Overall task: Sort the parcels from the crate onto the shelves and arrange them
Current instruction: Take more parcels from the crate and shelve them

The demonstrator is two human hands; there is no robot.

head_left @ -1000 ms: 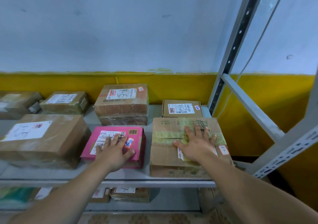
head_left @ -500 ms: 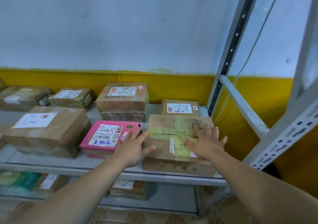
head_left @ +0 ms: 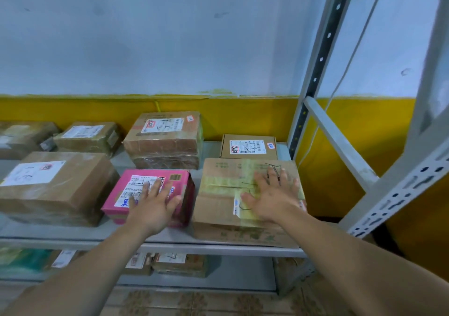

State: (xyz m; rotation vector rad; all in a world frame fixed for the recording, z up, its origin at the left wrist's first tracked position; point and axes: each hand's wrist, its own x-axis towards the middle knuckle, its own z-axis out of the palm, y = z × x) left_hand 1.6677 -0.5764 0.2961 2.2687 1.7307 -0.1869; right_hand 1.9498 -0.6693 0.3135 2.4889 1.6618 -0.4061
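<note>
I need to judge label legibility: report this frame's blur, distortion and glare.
Head view: wide-angle bending bows the shelf upright; soft blur on left hand and right hand; the pink parcel label smeared, partly covered; light flat and even, no hard shadows or glare.

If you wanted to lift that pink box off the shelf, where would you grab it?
Probably by the short left and right sides of the pink box, coming from the front. It lies flat with gaps on both sides, while a stacked brown parcel crowds its back.

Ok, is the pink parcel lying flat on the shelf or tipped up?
Lying flat. The pink parcel has its label facing up and its base on the shelf, with the left hand spread open on top.
</note>
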